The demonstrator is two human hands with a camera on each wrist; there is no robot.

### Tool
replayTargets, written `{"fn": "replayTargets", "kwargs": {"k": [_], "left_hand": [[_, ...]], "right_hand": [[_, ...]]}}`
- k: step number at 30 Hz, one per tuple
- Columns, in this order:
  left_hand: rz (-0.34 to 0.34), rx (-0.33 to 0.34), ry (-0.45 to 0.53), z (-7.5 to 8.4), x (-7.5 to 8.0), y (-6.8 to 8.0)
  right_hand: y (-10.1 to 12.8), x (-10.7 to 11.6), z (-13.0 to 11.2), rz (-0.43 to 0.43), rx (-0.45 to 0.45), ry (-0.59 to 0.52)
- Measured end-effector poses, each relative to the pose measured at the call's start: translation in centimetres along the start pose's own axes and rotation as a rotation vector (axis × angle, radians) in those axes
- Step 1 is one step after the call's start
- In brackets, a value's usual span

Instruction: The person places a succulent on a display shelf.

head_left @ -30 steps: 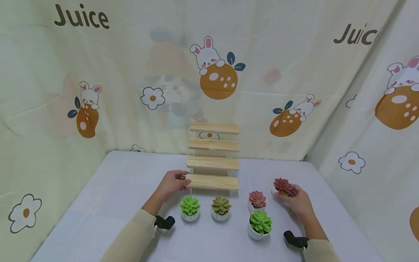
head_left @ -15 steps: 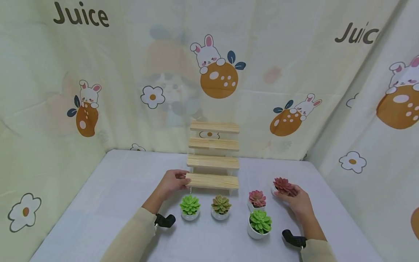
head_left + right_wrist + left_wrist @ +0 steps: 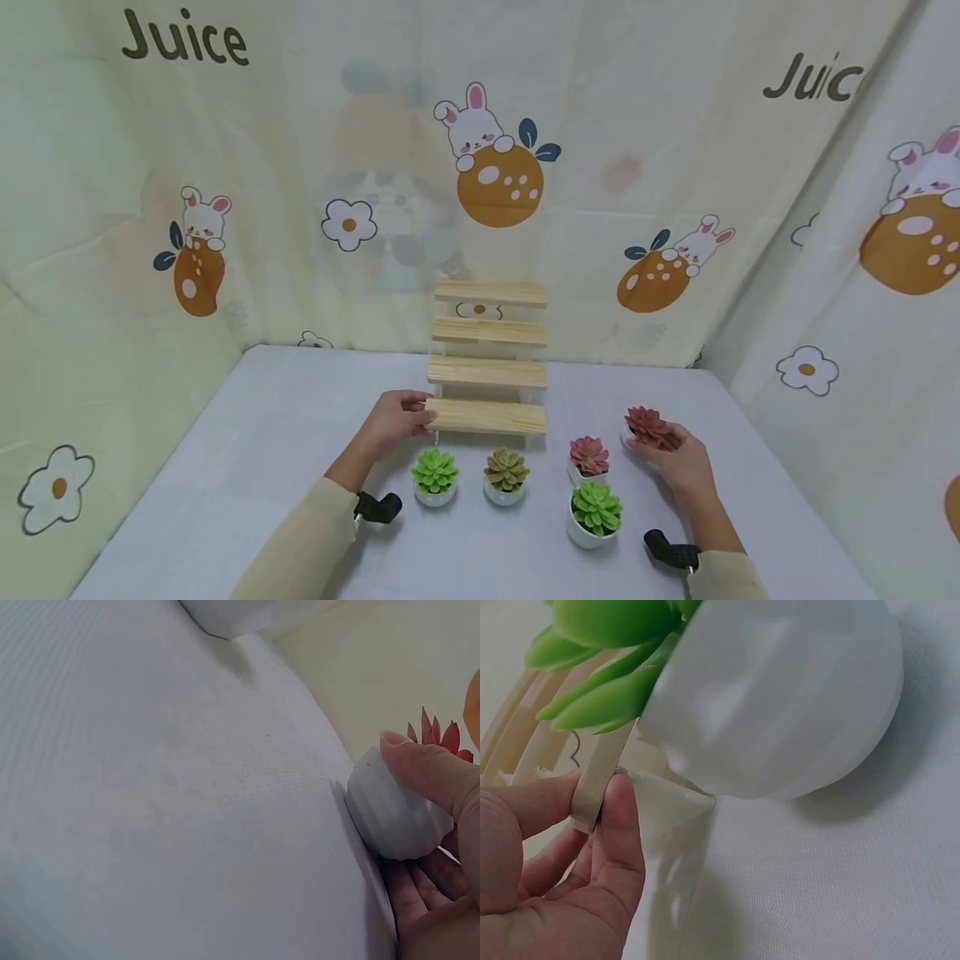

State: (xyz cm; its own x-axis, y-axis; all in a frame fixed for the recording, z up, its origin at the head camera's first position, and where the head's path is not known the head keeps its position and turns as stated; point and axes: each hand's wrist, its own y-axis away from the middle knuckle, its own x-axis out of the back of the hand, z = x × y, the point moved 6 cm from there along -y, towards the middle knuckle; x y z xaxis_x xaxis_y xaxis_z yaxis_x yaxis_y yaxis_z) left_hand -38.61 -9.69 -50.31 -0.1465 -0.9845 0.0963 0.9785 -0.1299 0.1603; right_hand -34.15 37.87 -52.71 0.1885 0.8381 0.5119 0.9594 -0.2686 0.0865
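My left hand [image 3: 397, 419] pinches the left end of the lowest board of a stepped wooden shelf [image 3: 487, 416] between thumb and fingers. In the left wrist view the board's end [image 3: 594, 784] sits between the thumb and fingertips. Over on the right, my right hand [image 3: 678, 457] grips a dark red potted succulent [image 3: 646, 423]. Its white ribbed pot [image 3: 394, 810] is seen in the right wrist view, with the thumb on one side and fingers around the other, at the table surface. A bright green succulent [image 3: 435, 472] in a white pot stands just in front of the left hand.
An olive-brown succulent [image 3: 506, 470] stands before the shelf. Right of it are a pink succulent [image 3: 589, 456] and, nearer, another green one [image 3: 597, 509], both in white pots. White cloth covers the table [image 3: 247, 467]. A printed curtain [image 3: 300, 275] hangs behind.
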Motion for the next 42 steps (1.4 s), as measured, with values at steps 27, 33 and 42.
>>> {"fn": "replayTargets", "kwargs": {"k": [27, 33, 42], "left_hand": [[0.023, 0.017, -0.038, -0.4, -0.1, -0.1], [0.022, 0.014, -0.026, -0.3, -0.1, 0.0], [0.021, 0.013, -0.016, 0.0, -0.2, 0.3]], "right_hand": [[0.9, 1.2, -6.6, -0.089, 0.22, 0.027], [1.0, 1.1, -9.3, -0.123, 0.236, -0.003], [1.2, 0.1, -13.4, -0.158, 0.298, -0.012]]}}
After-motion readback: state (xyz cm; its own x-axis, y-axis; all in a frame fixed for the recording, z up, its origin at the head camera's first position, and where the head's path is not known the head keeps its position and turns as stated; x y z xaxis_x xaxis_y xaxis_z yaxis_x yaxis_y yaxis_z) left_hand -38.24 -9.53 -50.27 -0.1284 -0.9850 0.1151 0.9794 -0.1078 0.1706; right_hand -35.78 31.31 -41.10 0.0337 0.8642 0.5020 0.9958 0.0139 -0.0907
